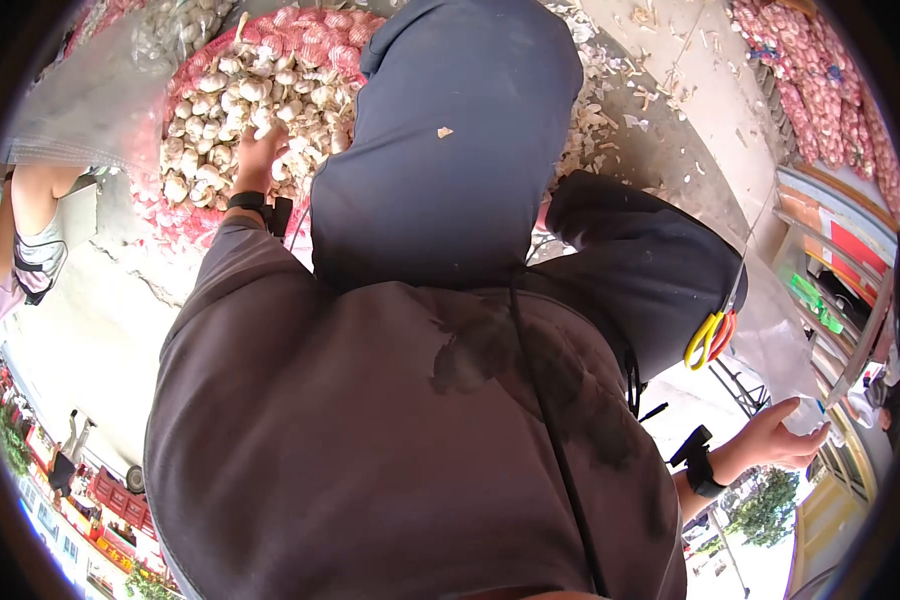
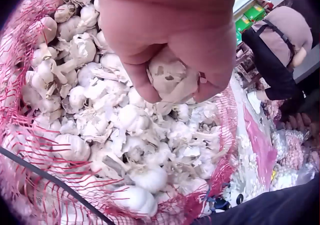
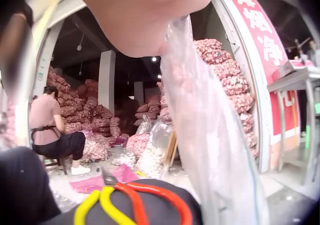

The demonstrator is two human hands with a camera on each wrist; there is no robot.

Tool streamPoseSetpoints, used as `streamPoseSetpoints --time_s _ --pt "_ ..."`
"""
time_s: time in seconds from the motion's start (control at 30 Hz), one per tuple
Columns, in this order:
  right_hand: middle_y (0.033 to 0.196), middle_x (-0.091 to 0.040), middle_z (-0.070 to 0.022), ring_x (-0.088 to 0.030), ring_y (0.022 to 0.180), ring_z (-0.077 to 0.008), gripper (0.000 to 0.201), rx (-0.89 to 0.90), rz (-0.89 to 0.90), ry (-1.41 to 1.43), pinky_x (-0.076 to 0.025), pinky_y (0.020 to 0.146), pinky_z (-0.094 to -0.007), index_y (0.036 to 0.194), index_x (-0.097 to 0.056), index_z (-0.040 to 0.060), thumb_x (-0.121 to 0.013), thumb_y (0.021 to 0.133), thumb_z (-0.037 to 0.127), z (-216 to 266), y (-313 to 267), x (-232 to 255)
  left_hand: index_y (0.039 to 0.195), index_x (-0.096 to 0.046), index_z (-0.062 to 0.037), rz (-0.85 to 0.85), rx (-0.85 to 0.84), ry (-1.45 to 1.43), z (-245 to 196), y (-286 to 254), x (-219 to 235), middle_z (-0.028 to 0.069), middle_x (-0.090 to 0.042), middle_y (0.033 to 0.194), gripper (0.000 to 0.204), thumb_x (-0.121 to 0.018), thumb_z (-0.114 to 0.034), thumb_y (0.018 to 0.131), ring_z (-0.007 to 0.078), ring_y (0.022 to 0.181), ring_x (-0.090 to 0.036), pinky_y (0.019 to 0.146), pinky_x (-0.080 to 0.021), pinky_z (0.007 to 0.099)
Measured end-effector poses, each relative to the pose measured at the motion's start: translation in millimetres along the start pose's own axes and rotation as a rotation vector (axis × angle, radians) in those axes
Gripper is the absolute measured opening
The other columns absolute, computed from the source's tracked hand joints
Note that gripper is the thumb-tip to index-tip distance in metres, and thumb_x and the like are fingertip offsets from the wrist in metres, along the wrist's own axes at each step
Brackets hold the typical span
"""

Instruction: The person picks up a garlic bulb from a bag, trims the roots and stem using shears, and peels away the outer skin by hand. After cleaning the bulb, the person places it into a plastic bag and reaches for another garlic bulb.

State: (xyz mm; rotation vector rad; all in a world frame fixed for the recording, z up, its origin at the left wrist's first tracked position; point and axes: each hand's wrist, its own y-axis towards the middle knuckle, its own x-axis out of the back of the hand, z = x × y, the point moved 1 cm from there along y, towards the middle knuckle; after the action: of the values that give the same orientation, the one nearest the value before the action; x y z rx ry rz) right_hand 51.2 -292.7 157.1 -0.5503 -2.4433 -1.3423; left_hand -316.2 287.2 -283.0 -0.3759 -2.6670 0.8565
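My left hand [image 1: 258,155] is down among the garlic bulbs in a red mesh sack [image 2: 227,135]. In the left wrist view its thumb and fingers grip one papery garlic bulb [image 2: 172,80] above the heap of loose garlic [image 2: 100,120]. My right hand [image 1: 770,442] is raised out to the right side. The right wrist view shows that hand [image 3: 145,15] gripping the top of a long clear plastic bag [image 3: 205,115], which hangs down. Garlic shears [image 3: 117,195] with one yellow and one red handle lie on my dark-trousered leg, below the right hand.
Garlic skins [image 1: 600,90] litter the ground. A seated person [image 3: 50,122] works at the left, before stacked mesh sacks [image 3: 232,85]. A metal table [image 3: 295,80] stands at the right, and a plastic sack of garlic [image 3: 152,155] is ahead.
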Motion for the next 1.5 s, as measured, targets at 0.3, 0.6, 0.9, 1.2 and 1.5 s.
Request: streamPoseSetpoints --time_s 0.3,0.6,0.9,1.2,1.5 --pt "0.139 -0.047 -0.0135 -0.041 0.124 -0.0347 0.028 0.235 0.36 0.291 -0.034 0.102 -0.0495 0.114 -0.069 0.0142 -0.069 0.086 0.017 88.7 -57.6 19.8 0.127 -0.052 0.0031 0.6 -0.065 -0.504 -163.9 -61.5 -52.4 0.0181 -0.062 0.121 0.048 -0.045 -0.033 0.097 0.0309 0.103 -0.065 0.085 -0.055 0.0356" --pt "0.129 -0.049 -0.0219 -0.05 0.122 -0.0405 0.033 0.23 0.658 0.881 -0.042 0.102 -0.0442 0.116 -0.06 -0.003 -0.056 0.084 -0.008 72.1 -78.8 -1.0 0.144 -0.033 0.0006 0.956 -0.437 -0.37 -262.1 -150.9 -106.6 0.0266 -0.042 0.142 0.059 -0.054 -0.016 0.091 0.0357 0.116 -0.058 0.088 -0.054 0.0363" --pt "0.106 -0.057 -0.0158 -0.059 0.092 -0.0355 0.036 -0.05 0.848 1.016 -0.05 0.077 -0.0408 0.116 -0.057 0.002 -0.064 0.081 0.0 61.8 -79.6 7.5 0.13 -0.042 -0.0091 0.858 -0.609 -0.244 -272.4 -203.5 -125.8 0.0161 -0.053 0.13 0.052 -0.068 -0.006 0.085 0.0249 0.1 -0.065 0.068 -0.053 0.0244" --pt "0.112 -0.055 -0.0183 -0.059 0.095 -0.0303 0.051 -0.047 0.68 0.891 -0.049 0.084 -0.0361 0.13 -0.049 0.0015 -0.062 0.081 -0.004 43.8 -108.9 -3.4 0.133 -0.041 -0.0075 0.915 -0.603 -0.237 -259.6 -239.1 -147.4 0.0155 -0.051 0.131 0.056 -0.065 0.0 0.083 0.0228 0.1 -0.065 0.075 -0.057 0.0269" --pt "0.093 -0.056 -0.009 -0.06 0.083 -0.0189 0.071 -0.358 1.165 1.488 -0.051 0.079 -0.03 0.14 -0.033 0.0048 -0.062 0.078 -0.012 59.1 -80.1 3.2 0.143 -0.027 -0.0056 1.423 -0.242 -0.498 -267.2 -306.9 -197.6 0.0232 -0.041 0.142 0.067 -0.055 0.008 0.083 0.0417 0.128 -0.048 0.105 -0.045 0.0451"
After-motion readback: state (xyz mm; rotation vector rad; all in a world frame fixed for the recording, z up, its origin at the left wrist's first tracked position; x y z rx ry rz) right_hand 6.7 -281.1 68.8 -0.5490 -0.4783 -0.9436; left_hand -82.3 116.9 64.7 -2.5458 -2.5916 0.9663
